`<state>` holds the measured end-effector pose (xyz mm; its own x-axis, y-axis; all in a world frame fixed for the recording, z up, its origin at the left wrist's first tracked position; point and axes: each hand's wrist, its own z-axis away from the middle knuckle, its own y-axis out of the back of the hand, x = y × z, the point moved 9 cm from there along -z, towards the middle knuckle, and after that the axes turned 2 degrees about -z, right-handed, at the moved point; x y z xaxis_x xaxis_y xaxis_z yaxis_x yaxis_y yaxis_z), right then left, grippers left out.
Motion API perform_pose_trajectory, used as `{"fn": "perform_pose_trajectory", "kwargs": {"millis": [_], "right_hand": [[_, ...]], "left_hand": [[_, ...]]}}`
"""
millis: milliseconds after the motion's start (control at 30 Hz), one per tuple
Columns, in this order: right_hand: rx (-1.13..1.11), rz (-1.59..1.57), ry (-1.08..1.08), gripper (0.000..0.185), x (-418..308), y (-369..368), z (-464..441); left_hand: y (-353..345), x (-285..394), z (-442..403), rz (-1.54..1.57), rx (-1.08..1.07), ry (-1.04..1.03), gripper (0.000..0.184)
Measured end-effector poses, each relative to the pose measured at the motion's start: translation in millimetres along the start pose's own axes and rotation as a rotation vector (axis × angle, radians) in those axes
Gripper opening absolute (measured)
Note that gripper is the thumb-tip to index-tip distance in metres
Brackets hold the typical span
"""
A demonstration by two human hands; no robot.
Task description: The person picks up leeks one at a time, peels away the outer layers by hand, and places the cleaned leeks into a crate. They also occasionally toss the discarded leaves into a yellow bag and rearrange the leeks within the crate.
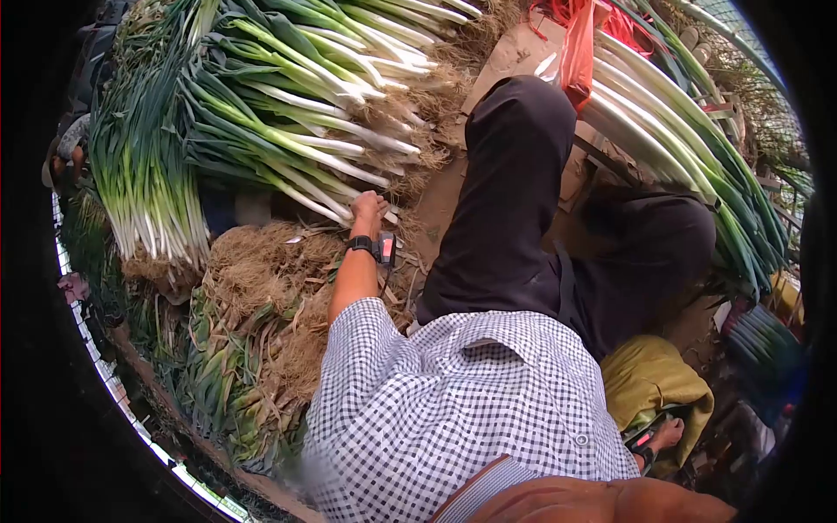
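Note:
My left hand (369, 207) is closed around the white root end of a leek at the lower edge of a big pile of leeks (305, 122). A black band with a small device is on that wrist. Low on the right, beside a yellow cloth (654, 375), my right hand (670, 433) has its fingers curled; what they hold is hidden. Another bunch of leeks (148, 200) lies at the left, white ends toward me. A bundle of thick leeks (663, 131) with an orange-red strap (578, 65) lies past my knees.
Trimmed roots and dry leaves (261, 279) are heaped left of my body. My bent legs (514, 166) stand between the pile and the strapped bundle. Cardboard (514, 52) lies beyond my knee. At the far left edge, part of another person (71, 144) shows.

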<state>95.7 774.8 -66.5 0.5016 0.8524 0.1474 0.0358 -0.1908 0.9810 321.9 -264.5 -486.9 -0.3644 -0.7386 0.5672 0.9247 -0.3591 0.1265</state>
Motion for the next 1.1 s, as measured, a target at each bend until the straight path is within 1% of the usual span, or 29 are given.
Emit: {"fn": "perform_pose_trajectory", "kwargs": {"millis": [67, 100, 167, 200, 233, 267, 300, 333, 400, 433, 467, 533, 600, 633, 667, 733, 767, 800, 833, 867, 933, 1000, 1033, 1100], "right_hand": [[0.023, 0.039, 0.051, 0.036, -28, 17, 1], [-0.013, 0.111, 0.077, 0.039, -39, 18, -4], [-0.012, 0.091, 0.099, 0.04, -62, 23, -15], [-0.009, 0.083, 0.107, 0.04, -72, 29, -18], [0.016, 0.001, 0.15, 0.042, -86, 35, -25], [0.117, 0.006, 0.295, 0.043, -106, 45, -30], [0.151, -0.036, 0.287, 0.042, -111, 53, -40], [0.185, -0.087, 0.279, 0.042, -138, 66, -46], [0.169, -0.122, 0.218, 0.041, -170, 90, -65], [0.203, -0.213, 0.23, 0.039, -197, 112, -67], [0.237, -0.309, 0.241, 0.036, -229, 134, -66], [0.328, -0.584, 0.421, 0.03, -293, 173, -66], [0.361, -0.77, 0.507, 0.024, -379, 229, -32], [0.407, -0.818, 0.675, 0.023, -422, 255, -8], [0.459, -0.858, 0.842, 0.021, -460, 279, 19], [0.537, -0.54, 1.242, 0.019, -548, 306, 88], [0.037, -1.125, 1.032, 0.017, -585, 301, 109], [0.007, -1.031, 1.203, 0.02, -630, 308, 153], [0.019, -0.853, 1.562, 0.024, -671, 326, 215], [-0.064, -0.787, 1.765, 0.038, -699, 322, 255], [-0.03, -0.671, 1.992, 0.048, -731, 307, 313], [-0.305, -0.618, 2.078, 0.052, -757, 275, 341], [-0.325, -0.581, 2.049, 0.043, -768, 260, 345], [-0.395, -0.732, 2.035, 0.038, -788, 249, 339]], "left_hand": [[0, 23, -15, -0.011, 0.034, -0.045, 0.03], [-3, 32, -16, 0.038, 0.043, -0.057, 0.031], [-7, 47, -19, 0.137, 0.063, -0.085, 0.033], [-8, 54, -23, 0.104, 0.073, -0.108, 0.033], [-9, 55, -25, 0.068, 0.082, -0.125, 0.034], [-8, 56, -21, 0.029, 0.09, -0.14, 0.035], [-8, 57, -16, -0.002, 0.082, -0.136, 0.028], [-13, 59, -13, 0.108, -0.028, -0.185, 0.025], [-16, 68, 2, 0.326, -0.244, -0.296, 0.02], [-28, 86, 34, 0.439, -0.387, -0.313, 0.021], [-37, 99, 58, 0.467, -0.479, -0.298, 0.023], [-56, 124, 106, 0.517, -0.668, -0.276, 0.029], [-84, 151, 150, 0.711, -0.758, -0.262, 0.033], [-101, 169, 180, 0.752, -0.864, -0.281, 0.031], [-118, 172, 186, 0.815, -0.958, -0.23, 0.033], [-146, 196, 224, 0.839, -1.053, -0.266, 0.032], [-158, 206, 239, 0.838, -1.105, -0.282, 0.031], [-169, 214, 254, 0.838, -1.151, -0.295, 0.031], [-180, 216, 265, 0.841, -1.192, -0.292, 0.031], [-191, 219, 276, 0.843, -1.232, -0.29, 0.031], [-209, 217, 291, 0.857, -1.291, -0.256, 0.032], [-223, 210, 299, 0.8, -1.274, -0.28, 0.034], [-225, 208, 301, 0.774, -1.26, -0.289, 0.035], [-216, 220, 323, 0.689, -1.249, -0.401, 0.036]]}}
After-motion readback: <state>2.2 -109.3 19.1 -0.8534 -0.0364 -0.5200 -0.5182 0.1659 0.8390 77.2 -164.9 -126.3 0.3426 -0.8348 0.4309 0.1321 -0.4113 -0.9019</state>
